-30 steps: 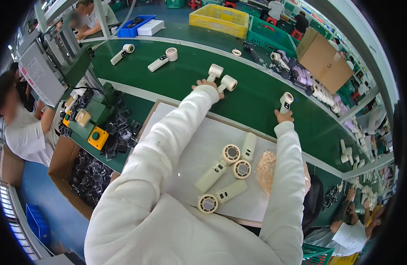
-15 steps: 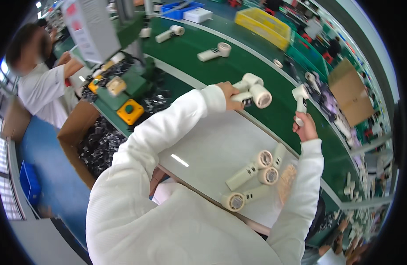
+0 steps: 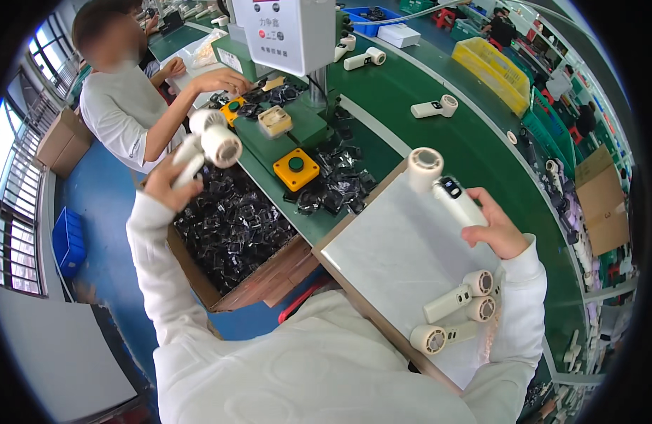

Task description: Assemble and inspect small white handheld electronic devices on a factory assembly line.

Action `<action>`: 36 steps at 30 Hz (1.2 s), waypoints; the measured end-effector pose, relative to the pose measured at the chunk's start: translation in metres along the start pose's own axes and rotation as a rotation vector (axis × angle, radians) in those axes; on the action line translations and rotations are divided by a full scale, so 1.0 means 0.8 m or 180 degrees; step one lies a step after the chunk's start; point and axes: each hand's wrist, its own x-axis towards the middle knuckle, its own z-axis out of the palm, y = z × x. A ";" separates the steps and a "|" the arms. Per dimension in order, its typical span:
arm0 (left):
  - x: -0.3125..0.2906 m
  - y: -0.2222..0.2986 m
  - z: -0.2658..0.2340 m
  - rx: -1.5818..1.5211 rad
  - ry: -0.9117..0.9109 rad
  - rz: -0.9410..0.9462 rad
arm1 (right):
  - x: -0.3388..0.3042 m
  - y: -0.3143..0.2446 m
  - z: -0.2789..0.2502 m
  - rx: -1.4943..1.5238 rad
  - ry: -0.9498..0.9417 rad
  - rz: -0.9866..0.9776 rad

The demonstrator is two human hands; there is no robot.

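My left hand (image 3: 167,185) is closed round the handles of two white handheld fans (image 3: 222,147), slightly blurred, above a cardboard box (image 3: 259,283) of small black plastic parts (image 3: 234,226). Over the far edge of the white work surface (image 3: 382,247), my right hand (image 3: 502,230) grips another handheld fan (image 3: 461,205); its round head points away and a small dark display shows on the handle. Several more fans (image 3: 447,304) lie close together on the work surface, beside my right forearm.
A green machine with a yellow button box (image 3: 296,169) stands ahead, black parts scattered around it. Beyond runs a green conveyor belt (image 3: 389,88) carrying fans (image 3: 435,107). A co-worker (image 3: 121,99) reaches toward the machine from the left. A yellow crate (image 3: 492,74) sits past the belt.
My left hand has carried its two fans from the belt's edge leftward over the box. My right hand has brought its fan from the belt back toward the work surface. The view has turned left.
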 end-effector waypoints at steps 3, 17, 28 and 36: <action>0.065 -0.057 -0.004 0.0619 0.0186 -0.0397 | 0.004 -0.003 0.022 -0.0196 -0.0236 -0.0007; 0.313 -0.110 0.048 0.0860 -0.0265 -0.0252 | 0.016 0.019 0.082 -0.0652 -0.0435 0.0188; 0.282 -0.092 0.069 0.1548 0.1356 0.0684 | 0.092 0.032 0.144 -0.0235 -0.0319 -0.0813; 0.077 0.092 0.186 -0.2606 -0.0246 0.0814 | 0.149 0.021 0.245 -0.0467 0.0545 -0.1651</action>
